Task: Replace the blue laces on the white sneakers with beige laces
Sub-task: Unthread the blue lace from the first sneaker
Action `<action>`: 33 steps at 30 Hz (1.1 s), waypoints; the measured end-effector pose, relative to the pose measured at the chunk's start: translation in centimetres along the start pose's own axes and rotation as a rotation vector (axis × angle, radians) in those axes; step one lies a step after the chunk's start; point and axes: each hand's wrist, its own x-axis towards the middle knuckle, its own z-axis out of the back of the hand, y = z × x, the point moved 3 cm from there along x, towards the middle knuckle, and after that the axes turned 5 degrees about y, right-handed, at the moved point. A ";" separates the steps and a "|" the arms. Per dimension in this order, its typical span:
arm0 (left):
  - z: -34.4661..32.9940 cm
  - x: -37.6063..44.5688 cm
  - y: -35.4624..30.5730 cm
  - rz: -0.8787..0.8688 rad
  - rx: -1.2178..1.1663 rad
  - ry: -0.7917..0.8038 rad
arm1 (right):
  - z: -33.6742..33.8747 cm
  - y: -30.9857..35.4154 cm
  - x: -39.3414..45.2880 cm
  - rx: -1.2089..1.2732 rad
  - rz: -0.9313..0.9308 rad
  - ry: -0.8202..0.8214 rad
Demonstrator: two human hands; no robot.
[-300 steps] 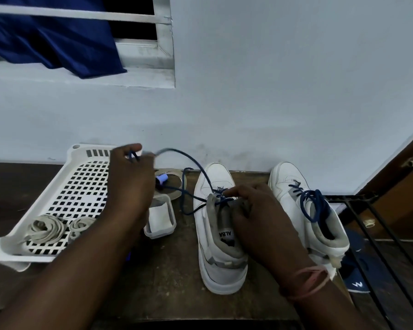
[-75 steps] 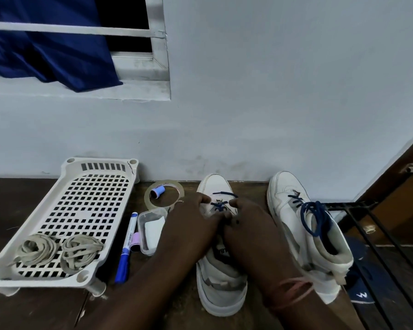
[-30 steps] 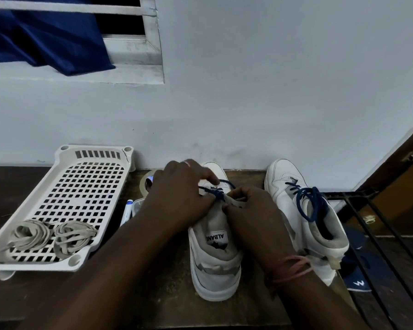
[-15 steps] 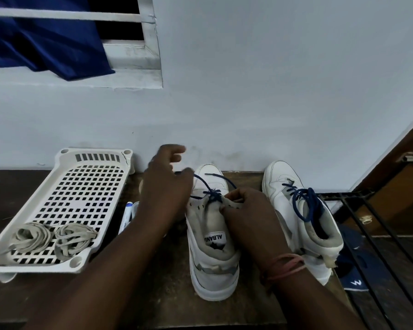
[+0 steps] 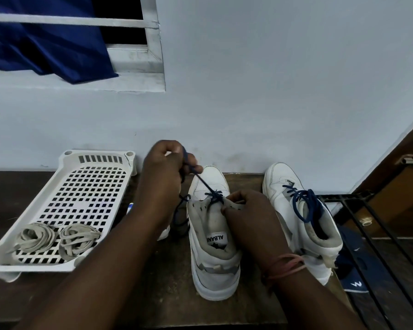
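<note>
Head view: left hand [image 5: 163, 173] raised above the toe of the left sneaker [image 5: 212, 234], fingers curled around a strand of blue lace [image 5: 202, 181] drawn taut and slanting up from the lowest eyelets. More of that lace hanging slack in a loop beside the sneaker's left flank. Right hand [image 5: 248, 215] resting on the sneaker's open collar, fingertips pinching the right eyelet flap just beside the lace crossing; pinkish band around that wrist. Upper eyelets bare, tongue label facing up. Sneaker standing upright on the dark wooden bench [image 5: 165, 294], toe close to the pale wall at the back edge.

Right sneaker [image 5: 298, 217] near the bench's right edge, just beside the first, toe also to the wall, its own blue lace [image 5: 304, 203] threaded through and bunched at the collar. White slotted tray [image 5: 86, 186] toward the left end of the bench, two coiled beige laces [image 5: 55, 236] lying side by side in its near part, untouched. Blue-and-white marker [image 5: 130, 207] partly hidden between tray and left forearm.

Black metal rack [image 5: 367, 234] past the right edge. Blue cloth [image 5: 45, 44] hanging at the window, upper left.
</note>
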 end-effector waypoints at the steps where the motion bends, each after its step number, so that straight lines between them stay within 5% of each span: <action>1: 0.3 0.1 -0.4 0.011 -0.142 -0.001 | 0.0 0.0 0.0 -0.001 -0.001 0.001; 4: 1.5 0.6 -0.9 -0.016 0.025 -0.012 | -0.1 0.0 0.0 0.005 -0.008 0.009; 9: 0.3 0.2 2.3 -0.251 1.214 0.329 | -0.1 0.2 0.1 -0.024 0.006 0.005; 12: 0.1 0.2 3.2 -0.242 1.348 0.353 | -0.1 0.1 0.0 -0.022 0.002 0.004; 15: 0.3 0.7 2.4 -0.140 1.066 0.235 | 0.1 0.2 -0.1 -0.029 0.012 0.009; 20: 1.1 0.4 0.1 0.211 -0.231 0.169 | 0.2 0.2 -0.1 -0.048 0.026 0.013; 22: 1.5 0.2 -0.2 0.257 -0.424 0.162 | 0.1 0.2 -0.2 -0.057 0.036 0.017; 24: 2.2 0.4 0.2 0.245 -0.227 0.054 | 0.1 0.5 -0.4 -0.086 0.073 0.035; 28: 3.3 0.6 0.8 0.131 0.609 -0.211 | -0.1 1.9 -0.6 -0.346 0.303 -0.007; 30: 2.4 -0.2 1.2 0.160 0.962 -0.160 | -0.1 2.8 -0.8 -0.529 0.357 -0.020; 33: 0.5 -1.6 1.6 0.007 1.146 -0.028 | -0.3 3.5 -0.9 -0.703 0.375 0.058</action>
